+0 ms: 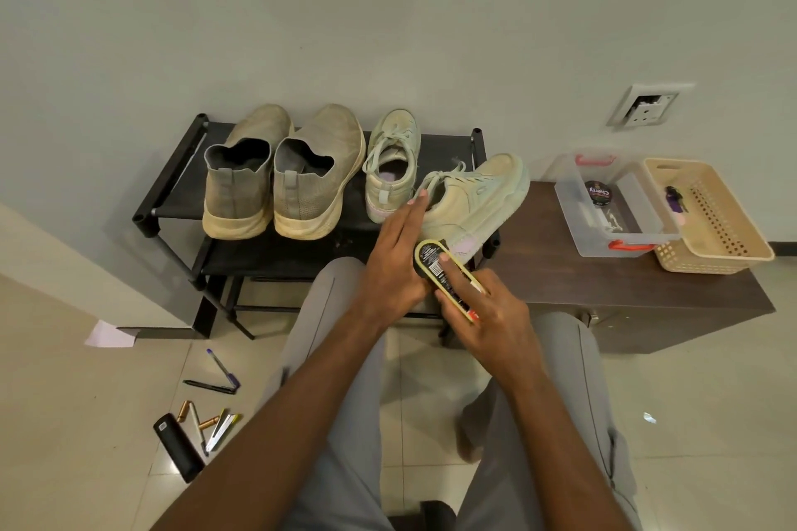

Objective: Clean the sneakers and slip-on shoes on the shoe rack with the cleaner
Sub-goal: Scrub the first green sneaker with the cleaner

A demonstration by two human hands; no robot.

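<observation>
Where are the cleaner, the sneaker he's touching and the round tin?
cleaner [446,277], head view, on its black label side.
lifted sneaker [478,196], head view, on its side panel.
round tin [598,192], head view, on its lid.

beige slip-ons [282,181], black rack [172,190], mint sneakers [474,196]

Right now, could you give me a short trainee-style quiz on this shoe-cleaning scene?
1. True or false: the right hand holds the oval cleaner.
2. How many shoes are on the rack? A) two B) four C) six
3. Which shoe does the left hand touch?

Key: 1 true. 2 B. 3 The tilted pale green sneaker at the rack's right end.
</observation>
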